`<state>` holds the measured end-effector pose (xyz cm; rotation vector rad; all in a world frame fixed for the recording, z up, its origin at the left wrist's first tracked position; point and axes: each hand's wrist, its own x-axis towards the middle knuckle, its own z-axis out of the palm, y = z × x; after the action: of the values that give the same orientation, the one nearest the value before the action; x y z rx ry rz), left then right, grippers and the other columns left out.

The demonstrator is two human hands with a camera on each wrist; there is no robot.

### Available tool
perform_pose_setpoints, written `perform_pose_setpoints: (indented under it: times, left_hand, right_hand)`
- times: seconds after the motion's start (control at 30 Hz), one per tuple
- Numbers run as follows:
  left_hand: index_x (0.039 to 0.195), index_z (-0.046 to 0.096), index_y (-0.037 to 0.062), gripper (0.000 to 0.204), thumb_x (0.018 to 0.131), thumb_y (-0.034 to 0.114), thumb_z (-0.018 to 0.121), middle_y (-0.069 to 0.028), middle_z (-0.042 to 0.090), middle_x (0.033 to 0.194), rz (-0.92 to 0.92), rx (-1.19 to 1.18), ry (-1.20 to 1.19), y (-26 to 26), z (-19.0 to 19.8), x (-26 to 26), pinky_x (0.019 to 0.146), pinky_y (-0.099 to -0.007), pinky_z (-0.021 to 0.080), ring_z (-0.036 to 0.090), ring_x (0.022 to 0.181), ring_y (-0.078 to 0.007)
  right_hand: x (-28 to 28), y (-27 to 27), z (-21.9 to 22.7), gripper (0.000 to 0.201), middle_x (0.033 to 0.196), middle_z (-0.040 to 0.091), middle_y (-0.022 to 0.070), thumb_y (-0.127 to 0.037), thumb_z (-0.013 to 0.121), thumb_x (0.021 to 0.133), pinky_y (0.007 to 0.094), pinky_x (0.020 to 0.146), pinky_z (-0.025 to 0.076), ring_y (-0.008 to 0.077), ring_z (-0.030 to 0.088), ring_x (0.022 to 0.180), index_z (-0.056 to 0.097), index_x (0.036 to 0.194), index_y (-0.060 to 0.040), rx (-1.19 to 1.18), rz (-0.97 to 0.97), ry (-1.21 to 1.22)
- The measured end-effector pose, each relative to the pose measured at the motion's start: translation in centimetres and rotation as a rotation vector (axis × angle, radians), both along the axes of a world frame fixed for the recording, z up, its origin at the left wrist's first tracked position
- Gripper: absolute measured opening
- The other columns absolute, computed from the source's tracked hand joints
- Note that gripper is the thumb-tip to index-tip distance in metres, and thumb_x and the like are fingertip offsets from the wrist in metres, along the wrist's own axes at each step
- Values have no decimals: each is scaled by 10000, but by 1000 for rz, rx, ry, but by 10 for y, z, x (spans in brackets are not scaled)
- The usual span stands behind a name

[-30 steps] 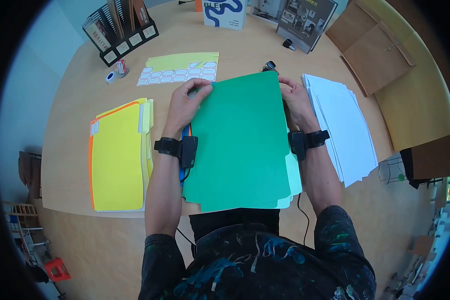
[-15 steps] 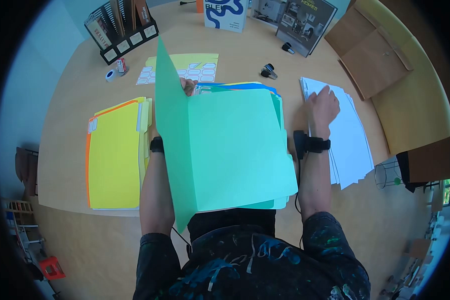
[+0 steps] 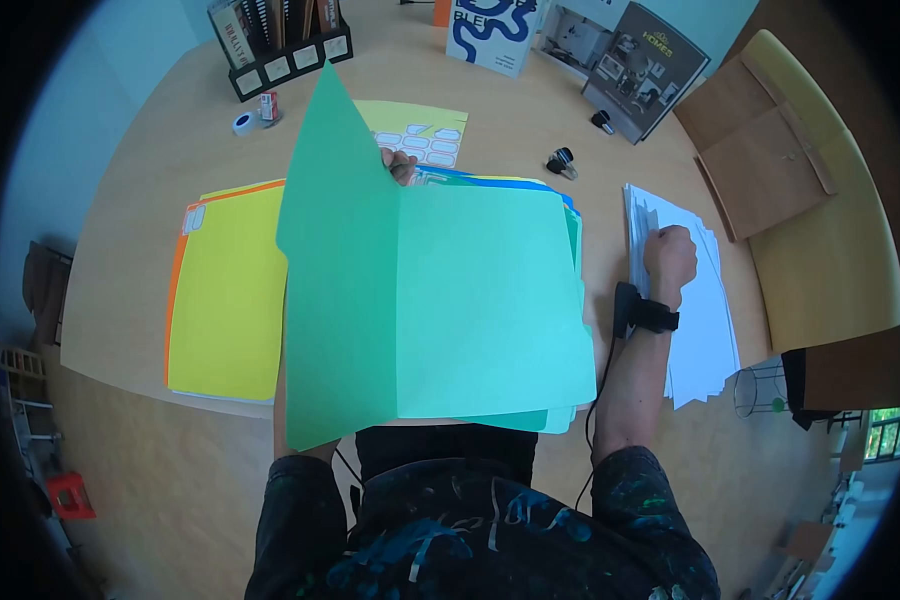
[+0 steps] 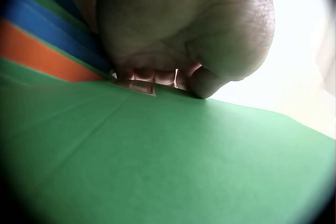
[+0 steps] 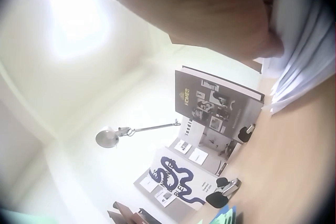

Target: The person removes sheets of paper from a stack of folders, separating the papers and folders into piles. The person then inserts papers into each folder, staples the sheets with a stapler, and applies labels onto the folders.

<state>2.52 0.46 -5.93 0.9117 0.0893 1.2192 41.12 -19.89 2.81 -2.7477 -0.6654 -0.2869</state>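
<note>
A green file folder [image 3: 495, 300] lies opened on top of a pile of folders, its left cover [image 3: 345, 270] standing up at a slant. My left hand [image 3: 399, 166] grips that cover near its top; most of the hand is hidden behind it in the head view. In the left wrist view, the thumb and fingers meet at the folder's edge, with blue and orange folders beyond. To the right, my right hand [image 3: 670, 257] is over a stack of white paper [image 3: 705, 320], fingers curled. The right wrist view shows its thumb pinching the edge of the sheets [image 5: 302, 50].
A yellow folder pile [image 3: 225, 300] lies on the left. Behind are label sheets [image 3: 430, 145], a tape roll [image 3: 244, 123], a black clip [image 3: 561, 162], standing books [image 3: 645, 75] and a black file holder [image 3: 290, 62]. A brown envelope [image 3: 765, 170] leans at right.
The green folder's cover has swung open to the left, held by my left hand. My right hand has left the folder and moved right and down onto the white paper.
</note>
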Motion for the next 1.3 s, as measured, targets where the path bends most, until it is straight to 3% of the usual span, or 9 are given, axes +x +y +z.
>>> perform_pose_setpoints:
  times: [0.37, 0.63, 0.7, 0.83, 0.93, 1.0, 1.1, 1.27, 1.3]
  left_hand:
    - [1035, 626, -17, 196, 999, 166, 566, -110, 658, 1049, 53, 2, 180, -23, -1, -6, 933, -349, 493, 627, 1013, -226]
    - [1037, 627, -16, 192, 995, 162, 571, -110, 660, 1041, 83, 16, 323, -41, 4, -11, 927, -351, 496, 630, 1010, -229]
    - [1038, 628, -16, 191, 994, 161, 572, -110, 661, 1039, 89, 18, 356, -47, 5, -12, 925, -351, 497, 631, 1009, -229]
    - [1039, 628, -16, 189, 991, 159, 574, -110, 662, 1035, 129, 26, 421, -57, 10, -21, 922, -352, 498, 633, 1007, -230]
    - [1040, 629, -15, 188, 990, 158, 575, -110, 663, 1032, 160, 28, 468, -65, 12, -27, 920, -353, 499, 634, 1006, -231]
    - [1040, 629, -15, 187, 989, 157, 576, -110, 663, 1030, 180, 28, 499, -71, 13, -32, 918, -353, 500, 635, 1005, -232]
    - [1041, 630, -15, 186, 987, 156, 578, -110, 664, 1026, 207, 25, 548, -81, 14, -38, 916, -354, 501, 636, 1004, -233]
    - [1043, 630, -14, 184, 984, 153, 581, -110, 666, 1021, 243, 17, 634, -99, 15, -46, 912, -355, 503, 638, 1001, -235]
    - [1043, 631, -14, 184, 984, 153, 581, -110, 666, 1020, 249, 15, 651, -103, 15, -47, 911, -355, 503, 639, 1001, -235]
  right_hand:
    - [-20, 10, -2, 274, 865, 753, 149, -306, 725, 835, 407, 752, 546, 330, 719, 825, 790, 952, -66, 382, 245, 156]
    - [-34, 12, 14, 236, 778, 730, 68, -247, 785, 838, 312, 676, 498, 149, 664, 712, 780, 966, -49, 693, 246, 108]
    - [-38, 19, 9, 150, 812, 737, 43, -140, 750, 894, 262, 676, 491, 106, 647, 722, 766, 982, -20, 1109, 613, 78]
    - [-59, 21, 8, 117, 838, 739, 35, -81, 720, 920, 229, 697, 496, 80, 635, 744, 751, 985, 12, 1081, 875, 503]
    - [-71, 12, 23, 165, 864, 747, 58, -106, 743, 901, 225, 737, 513, 89, 654, 771, 752, 1008, 20, 742, 1087, 946]
    - [-74, 8, 28, 215, 894, 754, 75, -130, 766, 885, 237, 769, 521, 109, 677, 805, 751, 1041, 18, 123, 1360, 1236]
    - [-91, 5, 29, 267, 901, 759, 88, -167, 788, 870, 261, 800, 525, 131, 694, 840, 749, 1060, 16, -105, 1601, 1492]
    - [-109, 12, 30, 361, 1075, 748, 120, -320, 701, 944, 302, 874, 519, 159, 685, 979, 735, 1139, -17, 309, 1425, 1282]
    - [-111, 15, 21, 453, 1230, 637, 149, -385, 700, 926, 352, 977, 438, 214, 570, 1141, 674, 1235, -54, 245, 1397, 985]
